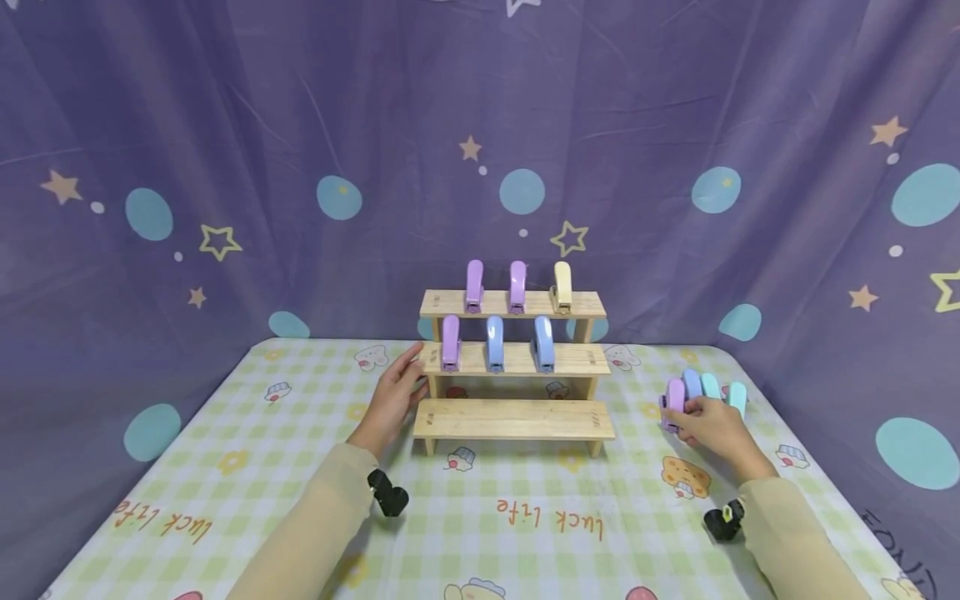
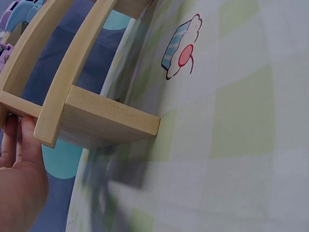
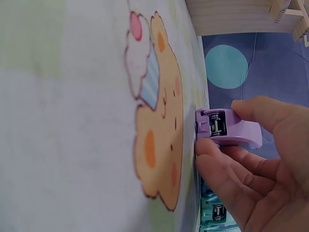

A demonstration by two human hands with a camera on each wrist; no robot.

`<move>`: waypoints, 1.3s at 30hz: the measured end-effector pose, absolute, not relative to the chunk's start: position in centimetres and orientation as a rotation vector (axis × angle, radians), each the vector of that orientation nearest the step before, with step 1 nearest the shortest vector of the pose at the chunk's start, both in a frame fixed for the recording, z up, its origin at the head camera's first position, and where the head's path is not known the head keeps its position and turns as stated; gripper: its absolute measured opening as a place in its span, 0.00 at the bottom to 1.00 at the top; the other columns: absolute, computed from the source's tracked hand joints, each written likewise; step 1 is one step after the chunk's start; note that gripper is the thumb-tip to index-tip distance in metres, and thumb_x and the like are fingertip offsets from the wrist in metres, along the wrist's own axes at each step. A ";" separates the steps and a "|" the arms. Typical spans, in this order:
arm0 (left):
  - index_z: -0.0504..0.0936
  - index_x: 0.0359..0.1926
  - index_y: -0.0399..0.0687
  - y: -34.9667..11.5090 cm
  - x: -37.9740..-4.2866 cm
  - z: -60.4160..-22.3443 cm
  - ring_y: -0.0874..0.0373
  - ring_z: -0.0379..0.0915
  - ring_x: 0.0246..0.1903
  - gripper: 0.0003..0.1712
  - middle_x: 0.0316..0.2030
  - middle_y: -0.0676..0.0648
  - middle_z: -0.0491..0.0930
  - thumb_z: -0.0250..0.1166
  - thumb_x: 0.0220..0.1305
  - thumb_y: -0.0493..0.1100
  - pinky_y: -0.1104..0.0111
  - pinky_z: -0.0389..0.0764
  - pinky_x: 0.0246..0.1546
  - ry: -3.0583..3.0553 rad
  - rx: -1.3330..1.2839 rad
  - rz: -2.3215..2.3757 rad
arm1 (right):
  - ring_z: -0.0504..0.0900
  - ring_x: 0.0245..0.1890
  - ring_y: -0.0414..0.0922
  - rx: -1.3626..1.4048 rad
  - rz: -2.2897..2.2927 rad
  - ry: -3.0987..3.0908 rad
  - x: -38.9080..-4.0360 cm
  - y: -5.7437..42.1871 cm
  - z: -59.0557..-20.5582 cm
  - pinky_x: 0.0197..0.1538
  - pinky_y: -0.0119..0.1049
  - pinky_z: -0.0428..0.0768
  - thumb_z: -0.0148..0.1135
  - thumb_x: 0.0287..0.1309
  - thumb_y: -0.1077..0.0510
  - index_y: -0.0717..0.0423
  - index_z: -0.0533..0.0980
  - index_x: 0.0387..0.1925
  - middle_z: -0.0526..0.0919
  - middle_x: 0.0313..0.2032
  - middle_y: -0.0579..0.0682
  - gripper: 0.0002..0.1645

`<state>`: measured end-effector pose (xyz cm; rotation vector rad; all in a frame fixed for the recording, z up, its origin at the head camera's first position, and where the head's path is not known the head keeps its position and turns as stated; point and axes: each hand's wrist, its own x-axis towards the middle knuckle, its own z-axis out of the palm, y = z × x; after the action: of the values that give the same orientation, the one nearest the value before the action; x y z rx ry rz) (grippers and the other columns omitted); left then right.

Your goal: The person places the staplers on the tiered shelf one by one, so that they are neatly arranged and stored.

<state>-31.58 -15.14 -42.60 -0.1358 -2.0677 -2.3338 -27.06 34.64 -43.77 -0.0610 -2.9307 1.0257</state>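
Observation:
A three-tier wooden stand [image 1: 513, 419] is in the middle of the table. My left hand [image 1: 392, 398] touches the left end of its middle tier with fairly straight fingers [image 2: 31, 140]. On the right, my right hand [image 1: 712, 431] pinches a purple stapler [image 3: 236, 129] between thumb and fingers, and the stapler stands upright at the tabletop. Beside it are a blue stapler [image 1: 692, 383] and two mint staplers, one mint stapler [image 1: 710, 385] partly hidden by the hand and another mint stapler [image 1: 738, 397] farther right.
The top tier carries two purple staplers and a yellow stapler [image 1: 562, 286]. On the middle tier stand a purple stapler [image 1: 450, 342] and two blue staplers. A checked cloth [image 1: 300, 433] covers the table, and a purple starry curtain [image 1: 420, 100] hangs behind.

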 end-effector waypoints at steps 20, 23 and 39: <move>0.58 0.78 0.50 -15.0 -31.5 -42.7 0.45 0.63 0.66 0.30 0.67 0.40 0.66 0.50 0.80 0.46 0.59 0.70 0.68 -2.044 -0.161 -2.349 | 0.83 0.24 0.43 0.012 0.968 -2.926 -26.7 34.4 -43.5 0.30 0.34 0.78 0.65 0.64 0.44 0.63 0.75 0.38 0.84 0.25 0.46 0.24; 0.58 0.77 0.50 -15.0 -31.6 -42.7 0.45 0.63 0.66 0.30 0.67 0.40 0.66 0.50 0.80 0.46 0.59 0.70 0.67 -2.041 -0.156 -2.355 | 0.81 0.24 0.43 0.045 0.929 -2.897 -26.6 34.3 -43.2 0.32 0.36 0.75 0.65 0.64 0.43 0.61 0.74 0.34 0.82 0.24 0.45 0.23; 0.59 0.78 0.52 -15.1 -31.6 -42.5 0.47 0.63 0.66 0.29 0.68 0.41 0.65 0.50 0.80 0.46 0.61 0.70 0.67 -2.040 -0.141 -2.366 | 0.81 0.29 0.42 0.189 0.912 -2.760 -25.7 31.2 -38.8 0.29 0.37 0.78 0.64 0.65 0.43 0.59 0.77 0.40 0.85 0.30 0.49 0.22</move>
<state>-31.61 -15.10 -42.54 -0.1414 -2.0402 -2.3661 -25.74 31.22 -38.77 0.1888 -2.7605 0.9123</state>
